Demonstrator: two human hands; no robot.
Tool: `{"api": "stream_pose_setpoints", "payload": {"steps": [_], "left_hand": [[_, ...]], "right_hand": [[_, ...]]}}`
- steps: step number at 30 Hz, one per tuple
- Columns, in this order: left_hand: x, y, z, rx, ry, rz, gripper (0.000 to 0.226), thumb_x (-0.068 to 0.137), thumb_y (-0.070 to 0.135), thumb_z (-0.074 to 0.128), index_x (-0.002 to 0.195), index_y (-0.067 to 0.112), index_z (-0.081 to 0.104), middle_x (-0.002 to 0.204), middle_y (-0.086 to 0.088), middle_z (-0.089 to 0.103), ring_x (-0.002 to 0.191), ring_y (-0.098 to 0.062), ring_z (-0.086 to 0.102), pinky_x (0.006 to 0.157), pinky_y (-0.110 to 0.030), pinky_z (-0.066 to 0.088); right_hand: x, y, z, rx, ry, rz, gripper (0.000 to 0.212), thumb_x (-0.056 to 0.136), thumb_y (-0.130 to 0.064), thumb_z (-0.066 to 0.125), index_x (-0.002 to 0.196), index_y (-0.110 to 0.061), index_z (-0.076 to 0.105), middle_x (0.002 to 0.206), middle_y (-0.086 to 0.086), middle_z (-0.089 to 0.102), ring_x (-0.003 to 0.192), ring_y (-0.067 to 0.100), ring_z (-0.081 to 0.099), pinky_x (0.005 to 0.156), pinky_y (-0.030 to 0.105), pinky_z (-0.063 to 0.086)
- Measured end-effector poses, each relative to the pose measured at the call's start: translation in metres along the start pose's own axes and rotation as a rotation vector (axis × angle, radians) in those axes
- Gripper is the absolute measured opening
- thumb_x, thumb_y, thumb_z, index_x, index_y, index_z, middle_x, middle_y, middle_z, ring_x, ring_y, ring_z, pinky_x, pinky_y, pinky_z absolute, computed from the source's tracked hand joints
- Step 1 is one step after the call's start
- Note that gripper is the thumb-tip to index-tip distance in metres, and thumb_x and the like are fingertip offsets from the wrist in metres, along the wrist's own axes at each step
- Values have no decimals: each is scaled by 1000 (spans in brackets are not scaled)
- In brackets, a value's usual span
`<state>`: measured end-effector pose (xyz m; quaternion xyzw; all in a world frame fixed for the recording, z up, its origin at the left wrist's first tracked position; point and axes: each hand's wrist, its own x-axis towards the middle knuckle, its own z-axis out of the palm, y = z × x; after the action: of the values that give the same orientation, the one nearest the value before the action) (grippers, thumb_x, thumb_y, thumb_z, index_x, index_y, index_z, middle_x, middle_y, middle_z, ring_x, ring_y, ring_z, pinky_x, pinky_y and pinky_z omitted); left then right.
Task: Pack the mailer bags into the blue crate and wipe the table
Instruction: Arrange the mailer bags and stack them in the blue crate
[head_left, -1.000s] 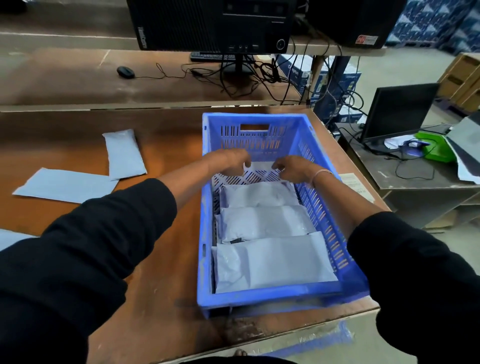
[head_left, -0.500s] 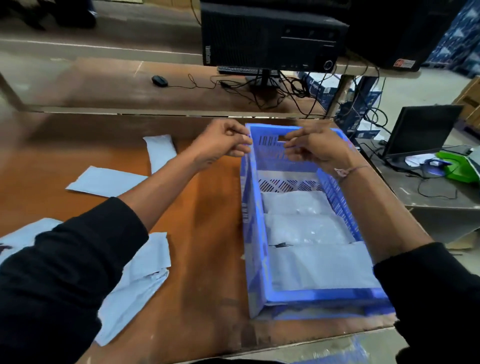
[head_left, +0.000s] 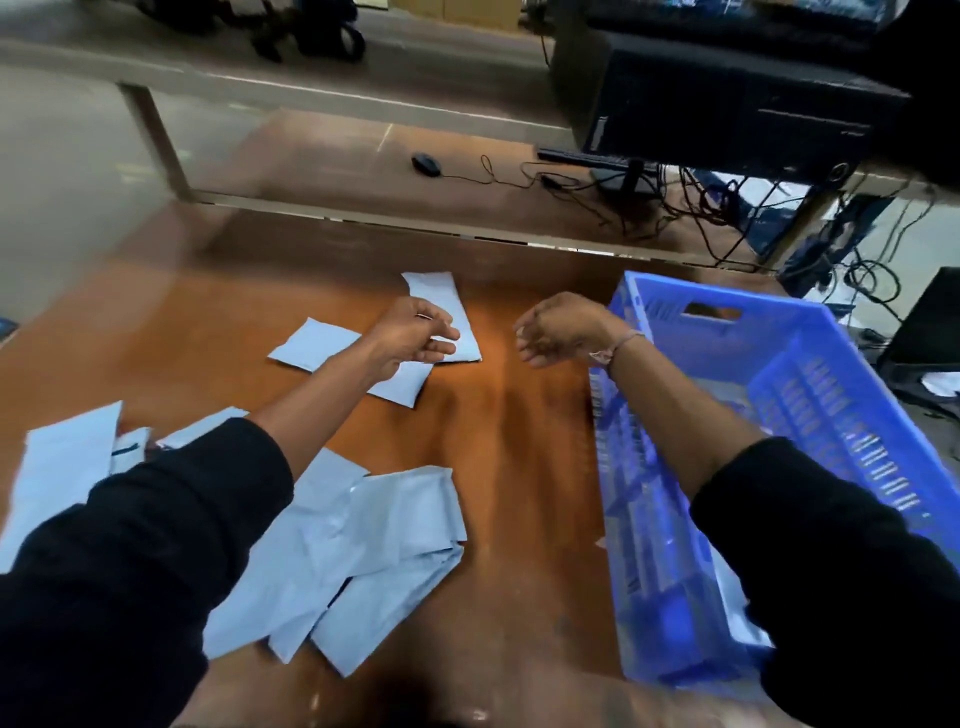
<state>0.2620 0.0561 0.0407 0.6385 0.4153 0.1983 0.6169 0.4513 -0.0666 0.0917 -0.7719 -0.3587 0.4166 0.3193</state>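
The blue crate (head_left: 810, 415) sits at my right on the tabletop (head_left: 519, 467), pale mailer bags inside mostly hidden by my arm and blur. My left hand (head_left: 410, 338) hovers with fingers loosely curled and empty over two mailer bags (head_left: 447, 306); my right hand (head_left: 563, 330) hangs slack beside the crate, grasping nothing. A loose heap of mailer bags (head_left: 363, 545) lies near my left sleeve.
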Motion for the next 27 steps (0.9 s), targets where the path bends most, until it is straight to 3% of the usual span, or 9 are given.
{"api": "stream_pose_setpoints", "payload": {"steps": [6, 7, 10, 15, 17, 19, 21, 24, 27], "left_hand": [[9, -26, -44, -6, 41, -59, 24, 98, 8, 66, 121, 0, 66, 109, -16, 77, 96, -28, 77, 76, -29, 63], [10, -30, -51, -7, 41, -64, 24, 98, 8, 65, 120, 0, 65, 109, -16, 77, 97, -28, 77, 77, -30, 62], [15, -40, -69, 9, 60, -67, 21, 99, 9, 64, 118, 0, 66, 107, -12, 77, 91, -23, 78, 74, -27, 63], [23, -55, -94, 9, 63, -75, 15, 101, 10, 62, 115, 5, 65, 107, -11, 76, 90, -22, 77, 74, -26, 63], [26, -60, -102, 11, 58, -73, 19, 101, 10, 60, 118, 3, 64, 108, -11, 76, 92, -22, 77, 77, -27, 63], [30, -63, -108, 12, 59, -69, 19, 101, 10, 60, 118, 3, 65, 108, -11, 76, 93, -22, 77, 78, -26, 63], [35, -66, -114, -15, 67, -73, 19, 100, 9, 62, 117, 1, 66, 109, -13, 75, 94, -22, 77, 76, -25, 63], [46, -70, -117, -84, 83, -89, 13, 100, 10, 62, 109, 2, 67, 111, -17, 75, 95, -23, 77, 72, -22, 62], [56, -72, -115, -192, 85, -110, 22, 100, 25, 68, 109, 6, 65, 116, -16, 73, 100, -23, 76, 89, -31, 62]], "right_hand": [[78, 7, 61, -116, 103, 80, 19, 97, -14, 61, 80, -8, 60, 82, 15, 59, 69, 24, 56, 55, 28, 49], [92, 10, 70, -145, 126, 73, 13, 96, -20, 63, 92, -7, 65, 92, 15, 61, 79, 24, 59, 62, 26, 53], [125, 19, 95, -200, 340, 99, 58, 88, -43, 71, 131, -5, 61, 131, 13, 61, 118, 29, 60, 100, 38, 52], [134, 3, 128, -373, 440, 167, 75, 83, -62, 65, 139, -14, 54, 142, 9, 54, 132, 33, 50, 108, 44, 44], [137, -1, 134, -390, 438, 212, 68, 88, -56, 65, 137, -10, 52, 131, 5, 59, 130, 27, 51, 103, 38, 40], [140, -3, 134, -312, 422, 218, 48, 92, -46, 67, 119, -6, 57, 108, 1, 60, 107, 20, 60, 87, 31, 43], [150, -1, 130, -174, 403, 190, 35, 90, -35, 72, 108, -6, 63, 108, 3, 67, 83, 16, 60, 77, 29, 47], [153, 2, 128, 101, 411, 119, 26, 86, -21, 78, 98, -1, 67, 112, 11, 70, 94, 25, 67, 85, 37, 59], [145, 2, 128, 318, 274, -2, 30, 91, -10, 73, 115, 5, 66, 115, 11, 70, 105, 30, 69, 81, 36, 59]]}}
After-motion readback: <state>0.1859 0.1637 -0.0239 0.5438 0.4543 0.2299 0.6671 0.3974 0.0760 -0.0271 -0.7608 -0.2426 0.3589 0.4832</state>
